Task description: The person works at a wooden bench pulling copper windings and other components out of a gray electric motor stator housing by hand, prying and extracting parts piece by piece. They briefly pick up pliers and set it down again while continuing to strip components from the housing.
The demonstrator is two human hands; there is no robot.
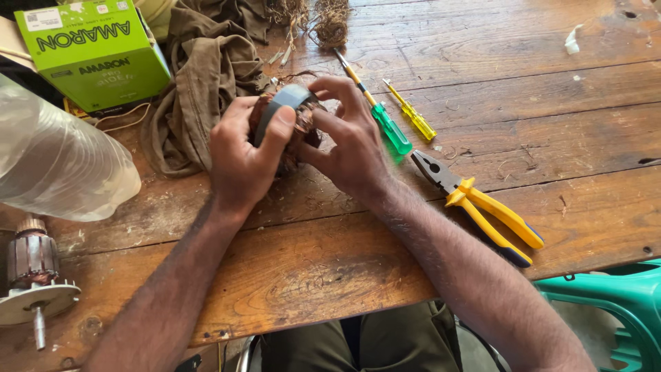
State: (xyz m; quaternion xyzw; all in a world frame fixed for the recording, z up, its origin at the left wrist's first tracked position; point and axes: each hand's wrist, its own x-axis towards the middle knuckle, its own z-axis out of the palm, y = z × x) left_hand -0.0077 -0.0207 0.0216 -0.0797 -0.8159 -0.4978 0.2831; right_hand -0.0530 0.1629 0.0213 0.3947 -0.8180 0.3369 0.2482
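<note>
- Worn wooden planks form the bench (482, 62), with scattered fibres and debris on the surface.
- Left hand (241, 155): closed around a motor winding (303, 124), a round coil of copper wire with a grey band across its top. The thumb presses on the grey band; the fingers wrap the near left side.
- Right hand (351, 141): closed on the right side of the same winding, fingertips curled over its top edge, thumb against its near face.
- Position of the winding: held between both hands just above the bench, left of centre, close beside a crumpled brown cloth (200, 83).
- Green-handled screwdriver (382, 117): lying flat on the bench just right of the right hand, tip pointing away from the person.
- Yellow-handled screwdriver (412, 114): lying just beside the green one, roughly parallel to it.
- Pliers (482, 203) with yellow and blue grips: flat on the bench near the right forearm, nose towards the screwdrivers.
- Green cardboard box (93, 52): at the far left corner, touching the cloth.
- Clear plastic bottle (55, 165): on its side at the left edge.
- Motor armature (31, 275): standing at the near left corner with its shaft downward.
- Tangle of dry fibre (323, 21): at the far edge.
- Green plastic chair (613, 303): beside the bench, lower right.
</note>
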